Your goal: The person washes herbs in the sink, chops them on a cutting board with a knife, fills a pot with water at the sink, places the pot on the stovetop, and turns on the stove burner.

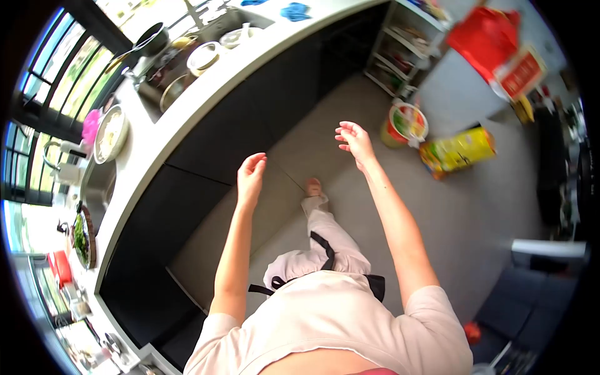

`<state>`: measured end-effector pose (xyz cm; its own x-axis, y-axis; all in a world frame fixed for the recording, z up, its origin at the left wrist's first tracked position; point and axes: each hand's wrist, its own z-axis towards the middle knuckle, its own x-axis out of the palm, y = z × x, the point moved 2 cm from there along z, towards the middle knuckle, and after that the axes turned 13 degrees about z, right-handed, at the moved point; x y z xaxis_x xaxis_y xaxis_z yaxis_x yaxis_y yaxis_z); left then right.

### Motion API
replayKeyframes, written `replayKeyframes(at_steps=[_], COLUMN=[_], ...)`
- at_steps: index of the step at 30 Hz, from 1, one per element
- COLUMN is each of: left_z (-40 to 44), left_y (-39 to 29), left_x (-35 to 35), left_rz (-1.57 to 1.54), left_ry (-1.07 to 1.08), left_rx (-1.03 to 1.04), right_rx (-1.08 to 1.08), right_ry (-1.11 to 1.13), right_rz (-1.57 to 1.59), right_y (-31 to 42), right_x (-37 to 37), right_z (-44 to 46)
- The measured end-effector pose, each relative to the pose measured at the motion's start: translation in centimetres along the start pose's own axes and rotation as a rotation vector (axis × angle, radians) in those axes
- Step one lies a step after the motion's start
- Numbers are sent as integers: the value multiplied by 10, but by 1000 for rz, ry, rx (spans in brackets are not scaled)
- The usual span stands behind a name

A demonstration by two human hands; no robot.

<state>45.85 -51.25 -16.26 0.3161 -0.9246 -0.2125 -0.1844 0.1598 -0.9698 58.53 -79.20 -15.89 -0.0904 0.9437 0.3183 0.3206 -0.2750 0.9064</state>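
Note:
Both hands are raised in front of my body above the grey floor, well apart from each other. My left hand [251, 178] has its fingers bent together near the dark cabinet fronts; whether anything is between them is too small to tell. On the right, my right hand [354, 142] holds nothing, its fingers loosely spread and pointing left. Nearest to it stands a bin [389, 132] with a liner and colourful contents. Beside the bin, a yellow bag [461, 150] lies on the floor.
A white counter [140, 169] curves along the left, bearing a bowl [111, 134], a sink with pots, and a plate of greens [81, 237]. A shelf rack [400, 53] stands at the back. A red bag [484, 37] is at the upper right.

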Motion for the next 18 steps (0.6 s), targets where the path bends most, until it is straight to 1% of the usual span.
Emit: replayKeyframes(at_steps=[1,2,5,6,8,10,11,12,14,17,18], left_z=[23,45,102,123,146,168,177,185,195,213,221], left_y=[5,11,18,23,21,36,45,49,49,49,51], left_x=[-2,-2,0,0,-1,-7,-8,-8,-14,-14,-11], left_rz=[44,30,-4,-31,-24,-32,7,13,29,84,101], left_ry=[-9,-52,-61,-61,-92,-96,-107,-107,-100,-80,-61], left_rx=[-23,-74,-151,-178,-242,-282,-337,-370,-428,-480,-488], right_rx=[56,69,142,179,215,307,365,330,359,380,374], right_ry=[25,68,181,235,263,215,190,189,105,60,51], right_rz=[1,-10,6,69,165,338,469,537,742,897,869], right_y=[0,-3,-10,-21,-38,-55,-77,-71,-69,-70,-76], right_x=[15,35,91,111,152,191,204,215,234,239,231], right_z=[35,71,165,202,254,292,317,316,315,318,319])
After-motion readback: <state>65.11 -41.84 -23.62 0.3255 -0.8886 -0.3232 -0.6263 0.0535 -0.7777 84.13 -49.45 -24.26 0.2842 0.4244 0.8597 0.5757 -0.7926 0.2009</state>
